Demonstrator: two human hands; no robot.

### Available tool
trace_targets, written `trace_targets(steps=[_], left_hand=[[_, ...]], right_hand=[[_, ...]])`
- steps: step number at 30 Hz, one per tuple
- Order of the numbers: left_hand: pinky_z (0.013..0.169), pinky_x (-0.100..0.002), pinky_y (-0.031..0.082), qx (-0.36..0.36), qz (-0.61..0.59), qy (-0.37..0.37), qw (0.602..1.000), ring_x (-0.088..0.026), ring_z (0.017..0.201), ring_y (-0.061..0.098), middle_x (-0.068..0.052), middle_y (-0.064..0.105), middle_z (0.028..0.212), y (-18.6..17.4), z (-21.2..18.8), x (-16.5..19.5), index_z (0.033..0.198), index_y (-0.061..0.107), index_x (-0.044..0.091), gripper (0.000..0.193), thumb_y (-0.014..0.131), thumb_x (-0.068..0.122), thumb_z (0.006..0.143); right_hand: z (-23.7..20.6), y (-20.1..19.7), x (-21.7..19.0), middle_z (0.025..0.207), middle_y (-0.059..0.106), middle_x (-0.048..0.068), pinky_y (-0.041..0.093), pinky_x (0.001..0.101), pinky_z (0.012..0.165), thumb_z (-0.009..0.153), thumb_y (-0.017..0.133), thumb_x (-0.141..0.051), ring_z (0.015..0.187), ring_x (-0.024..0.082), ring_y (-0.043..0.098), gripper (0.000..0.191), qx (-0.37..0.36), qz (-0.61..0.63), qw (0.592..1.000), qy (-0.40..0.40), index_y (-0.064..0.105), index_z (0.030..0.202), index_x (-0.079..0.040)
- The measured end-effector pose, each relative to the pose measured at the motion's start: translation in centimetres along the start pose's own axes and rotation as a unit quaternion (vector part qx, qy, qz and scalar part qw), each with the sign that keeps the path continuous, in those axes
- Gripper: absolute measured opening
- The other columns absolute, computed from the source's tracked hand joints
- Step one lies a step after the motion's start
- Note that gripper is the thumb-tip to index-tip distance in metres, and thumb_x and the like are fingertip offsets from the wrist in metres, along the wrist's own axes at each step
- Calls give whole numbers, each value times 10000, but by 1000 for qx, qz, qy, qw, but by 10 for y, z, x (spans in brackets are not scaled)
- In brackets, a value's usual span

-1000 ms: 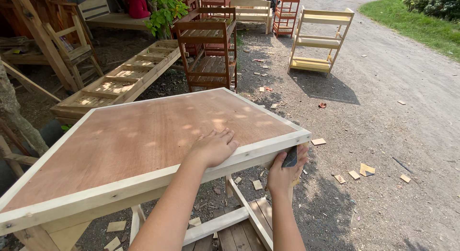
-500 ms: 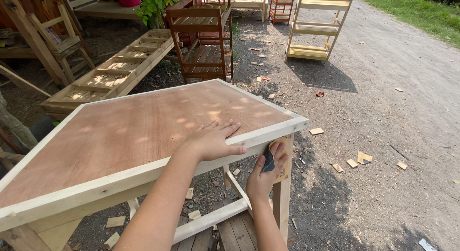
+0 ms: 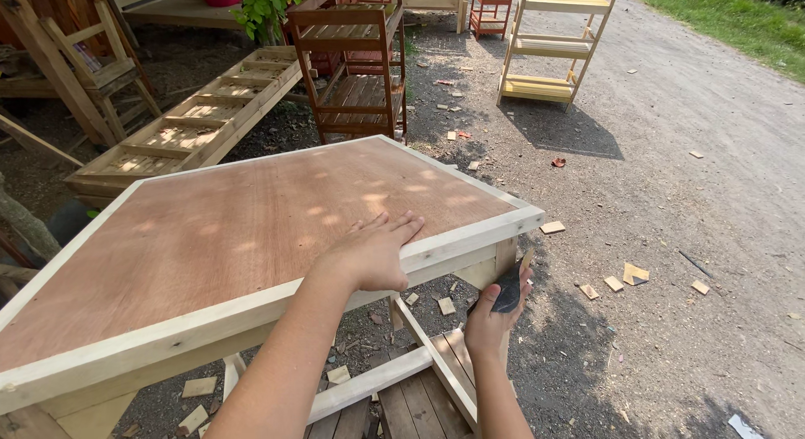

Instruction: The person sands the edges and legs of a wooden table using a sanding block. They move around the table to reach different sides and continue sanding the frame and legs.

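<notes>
Bright sun is dappling the counter [image 3: 251, 229] through leaves, casting hard shadows on gravel; everything is staying sharp.

Wooden table [image 3: 251, 229], reddish plywood top, dark sanding pad [image 3: 507, 290] against its leg

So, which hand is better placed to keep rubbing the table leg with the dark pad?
Probably the right hand: it grips the dark pad against the table leg under the corner. The left hand lies flat on the tabletop, holding nothing.
</notes>
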State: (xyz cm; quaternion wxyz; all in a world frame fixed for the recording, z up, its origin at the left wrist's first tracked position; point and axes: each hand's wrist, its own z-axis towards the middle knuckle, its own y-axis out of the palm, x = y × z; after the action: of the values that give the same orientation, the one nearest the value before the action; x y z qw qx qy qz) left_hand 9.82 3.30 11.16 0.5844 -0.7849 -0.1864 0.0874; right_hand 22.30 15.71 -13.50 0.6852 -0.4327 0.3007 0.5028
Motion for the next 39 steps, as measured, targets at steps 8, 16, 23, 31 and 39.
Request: trace_targets(steps=[8,16,23,31,39], left_hand=[[1257,-434,202,53,24,2,998,-235,1547,202,84,171,1690,2,-9,12,1610,201,306,955,615,1,805],[1124,-399,404,189,81,21,978,-277,1432,419,-38,385,1596,25,-5,12,1546,361,163,770,621,60,828],[1061,-389,464,281,102,29,954,-299,1334,535,-100,514,1505,37,-2,12,1464,482,88,644,611,64,833],[1011,-399,505,301,110,24,947,-300,1291,578,-107,563,1451,38,-7,13,1411,545,87,570,603,58,845],[1018,-387,508,339,110,30,934,-297,1247,615,-108,615,1401,40,-4,11,1365,602,88,538,615,50,829]], right_hand=[[4,-6,0,1728,84,178,4,547,1261,1085,223,-492,1591,436,0,680,-61,-39,995,-64,158,1642,-108],[-9,-6,52,1726,86,185,61,553,1251,1097,260,-451,1571,467,36,636,-62,-28,993,-96,218,1637,-118],[-23,-28,52,1723,164,123,101,504,1259,1081,275,-446,1585,418,69,613,-113,-18,988,-99,285,1615,-143],[8,-23,35,1728,175,119,102,526,1272,1104,302,-400,1590,416,84,598,-95,-25,978,-184,283,1625,-108],[-19,-33,41,1708,209,94,109,508,1268,1099,339,-383,1590,389,83,570,-105,-38,980,-166,307,1607,-127]])
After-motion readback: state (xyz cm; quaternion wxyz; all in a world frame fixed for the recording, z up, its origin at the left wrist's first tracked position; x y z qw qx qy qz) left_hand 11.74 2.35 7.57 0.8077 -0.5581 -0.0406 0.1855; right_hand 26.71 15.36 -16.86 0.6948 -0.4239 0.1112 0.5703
